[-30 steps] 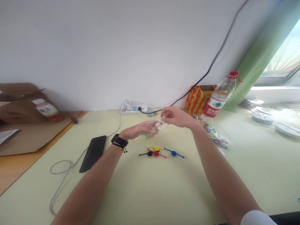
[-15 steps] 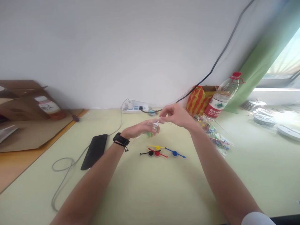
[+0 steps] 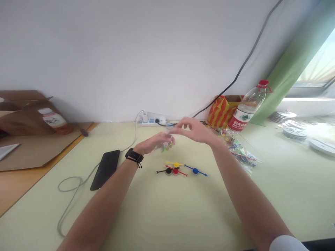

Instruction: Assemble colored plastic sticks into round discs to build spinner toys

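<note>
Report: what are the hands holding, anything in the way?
Left hand: holding clear plastic packet, green showing. Right hand: fingertips close by, grip unclear. Four coloured arrows lie nearer, not blocking.

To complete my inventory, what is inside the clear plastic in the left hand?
Green and whitish pieces show in the clear plastic; the left hand covers the rest.

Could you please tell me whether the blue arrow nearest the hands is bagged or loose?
Loose: the blue arrow sits on the tabletop, with no wrapping visible.
</note>
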A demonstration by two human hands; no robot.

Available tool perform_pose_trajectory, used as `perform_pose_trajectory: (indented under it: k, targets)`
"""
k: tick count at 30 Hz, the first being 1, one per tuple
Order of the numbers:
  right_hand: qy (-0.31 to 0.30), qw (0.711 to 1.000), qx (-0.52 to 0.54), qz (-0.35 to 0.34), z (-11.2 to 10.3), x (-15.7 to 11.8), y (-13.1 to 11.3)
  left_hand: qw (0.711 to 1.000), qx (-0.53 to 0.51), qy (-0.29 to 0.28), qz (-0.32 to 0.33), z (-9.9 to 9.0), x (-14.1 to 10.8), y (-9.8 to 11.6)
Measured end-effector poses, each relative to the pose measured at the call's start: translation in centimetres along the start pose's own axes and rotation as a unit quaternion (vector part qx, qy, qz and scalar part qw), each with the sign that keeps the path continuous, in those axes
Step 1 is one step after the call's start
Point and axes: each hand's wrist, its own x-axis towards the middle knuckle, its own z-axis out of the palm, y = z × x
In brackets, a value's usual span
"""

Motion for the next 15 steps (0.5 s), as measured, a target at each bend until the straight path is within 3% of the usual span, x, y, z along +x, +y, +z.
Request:
perform_pose_trajectory:
  k: [3, 8, 11, 13, 15]
  targets:
    - [-0.005, 1.000, -0.001, -0.010, -0.4, -0.2, 0.3, 0.999, -0.037, 0.029, 0.000, -0.1, 0.0, -0.1]
    - [0.061, 0.998, 0.014, -0.007, 0.0, 0.2, 1.1, 0.987, -0.138, -0.033, -0.076, 0.0, -0.4, -0.4]
    - [0.101, 0.995, 0.013, 0.007, 0.2, 0.5, 2.2, 0.989, -0.119, -0.044, -0.072, -0.7, -0.8, -1.2]
    - [0.113, 0.993, -0.009, 0.036, 0.0, 0.4, 3.2, 0.995, -0.077, -0.015, -0.058, -1.5, -0.9, -1.8]
    - [0.071, 0.992, -0.056, 0.092, -0.4, 0.1, 4.2, 0.997, -0.029, 0.050, -0.050, -2.4, -0.8, -2.2]
